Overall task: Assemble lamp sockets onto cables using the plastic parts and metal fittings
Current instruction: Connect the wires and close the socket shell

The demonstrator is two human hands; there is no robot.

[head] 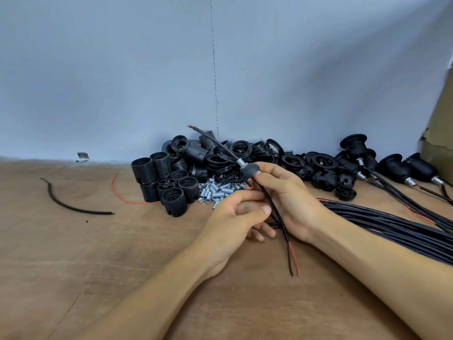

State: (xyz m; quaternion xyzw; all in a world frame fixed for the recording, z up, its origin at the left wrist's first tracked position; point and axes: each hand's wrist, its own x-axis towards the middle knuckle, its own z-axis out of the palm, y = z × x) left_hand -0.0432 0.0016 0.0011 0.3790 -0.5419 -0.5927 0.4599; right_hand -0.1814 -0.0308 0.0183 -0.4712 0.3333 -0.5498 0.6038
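While the wooden table (98, 253) fills my view, I've got the bundle of black cables (392, 224) along the right, the heap of black threaded socket shells (171, 175) against the wall, and finished sockets (355, 146) at far right. Right hand (291, 202) is up before the heap, thumb and fingertips pinching a domed black cap (247, 171), metal fitting (240, 163) on top, threaded on a thin cable (276, 217) crossing its palm. Left hand (232, 217) sits just beside, fingers loosely curled, thumb tip at the cable, and I can't tell whether it grips; loose metal fittings (215, 190) lie behind, and red and black wire ends (294, 258) hang low.
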